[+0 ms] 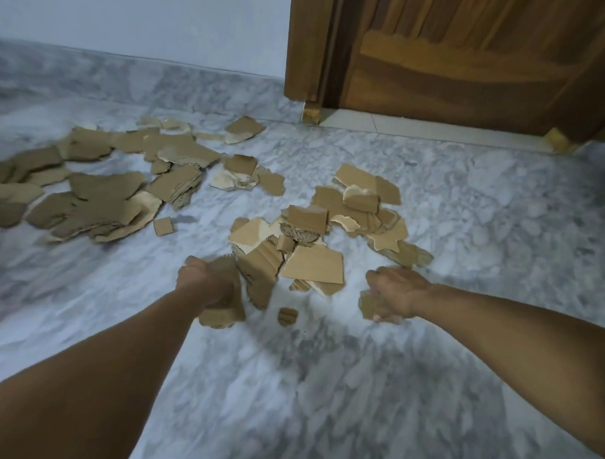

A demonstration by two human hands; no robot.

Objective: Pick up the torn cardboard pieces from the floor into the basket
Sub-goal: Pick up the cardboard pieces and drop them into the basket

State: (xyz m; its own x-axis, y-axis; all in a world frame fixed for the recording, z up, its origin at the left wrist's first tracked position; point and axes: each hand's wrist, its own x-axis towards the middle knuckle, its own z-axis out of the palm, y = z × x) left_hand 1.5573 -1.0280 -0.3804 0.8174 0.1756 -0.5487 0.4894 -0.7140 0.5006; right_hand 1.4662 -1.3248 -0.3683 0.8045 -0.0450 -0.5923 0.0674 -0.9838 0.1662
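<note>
Marble floor (323, 384) lies bare nearside; both hands (206, 284) (394, 296) clutch cardboard scraps (219, 315).

hands: two, left hand (203, 280) and right hand (396, 294) | cardboard pieces (313, 264): dozens, too many to count | door (471, 56): one

Torn cardboard pieces spread over the floor (323, 384), with two hands at the near edge.

One heap (90, 187) is laid at the left, a second heap (315, 229) at the centre, before the door (471, 63). The left hand (206, 284) is placed at the near left of the central heap, the right hand (398, 294) at its near right; a small piece (287, 316) lies between them.
</note>
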